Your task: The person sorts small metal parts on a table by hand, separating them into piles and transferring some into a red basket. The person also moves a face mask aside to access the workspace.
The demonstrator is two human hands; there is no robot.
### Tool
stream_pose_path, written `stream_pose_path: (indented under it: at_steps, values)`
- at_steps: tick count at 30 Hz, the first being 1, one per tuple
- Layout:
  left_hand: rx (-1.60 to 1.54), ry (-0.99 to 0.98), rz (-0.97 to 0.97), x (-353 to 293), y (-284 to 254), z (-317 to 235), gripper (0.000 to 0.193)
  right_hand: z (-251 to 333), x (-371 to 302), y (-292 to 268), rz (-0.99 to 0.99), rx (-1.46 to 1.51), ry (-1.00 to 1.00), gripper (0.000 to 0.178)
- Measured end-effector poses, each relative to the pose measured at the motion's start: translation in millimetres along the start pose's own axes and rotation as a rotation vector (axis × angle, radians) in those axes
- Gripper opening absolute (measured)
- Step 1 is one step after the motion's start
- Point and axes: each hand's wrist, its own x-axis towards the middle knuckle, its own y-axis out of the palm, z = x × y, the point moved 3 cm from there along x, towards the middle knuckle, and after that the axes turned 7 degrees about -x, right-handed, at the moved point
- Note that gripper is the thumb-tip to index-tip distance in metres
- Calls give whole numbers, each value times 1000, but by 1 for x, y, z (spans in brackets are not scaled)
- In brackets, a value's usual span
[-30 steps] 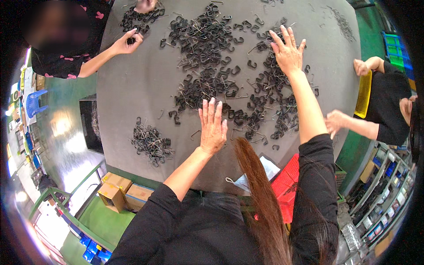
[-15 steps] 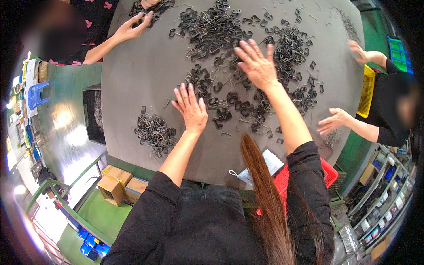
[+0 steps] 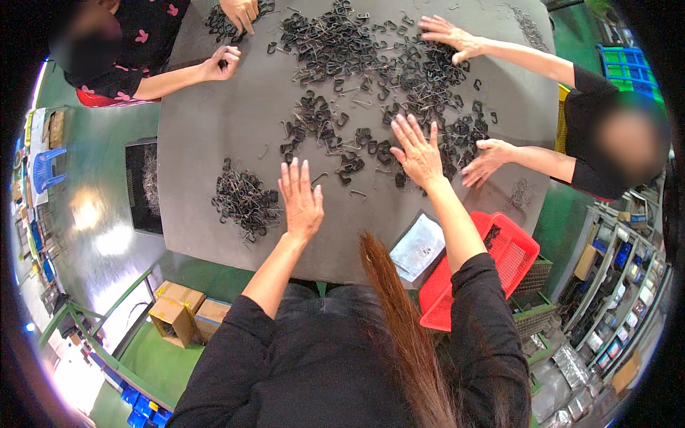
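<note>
My left hand (image 3: 302, 207) is open, fingers spread on or just above the grey table (image 3: 193, 128), with nothing in it. To its left lies a small pile of black hook-shaped clips and thin metal pins (image 3: 246, 201). My right hand (image 3: 419, 153), open with fingers stretched out, is at the near side of the large spread of black clips (image 3: 428, 78). Whether its palm touches them is hidden. A looser group of clips (image 3: 314, 121) lies beyond and between my hands.
A co-worker's hands (image 3: 489, 160) reach over the clips from the right; another person's hands (image 3: 221, 63) are at the far left. A pale blue face mask (image 3: 417, 246) and a red basket (image 3: 524, 250) are near my right forearm. Cardboard boxes (image 3: 175, 303) stand below left.
My right hand has drawn back toward me, away from the heap's middle. The right co-worker's hands have come in over the clips. The left person's nearer hand has curled. The view has shifted slightly.
</note>
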Motion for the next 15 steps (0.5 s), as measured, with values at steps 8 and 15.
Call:
stream_pose_path:
  at_steps: [8, 15]
  values:
    - [27, -22, -233, -40, -70, 66, 56, -7, -9, -15, -203, -170, 466, 51]
    - [84, -60, -256, -63, -112, 144, 56, 242, 0, -13, 26, 289, -2, 54]
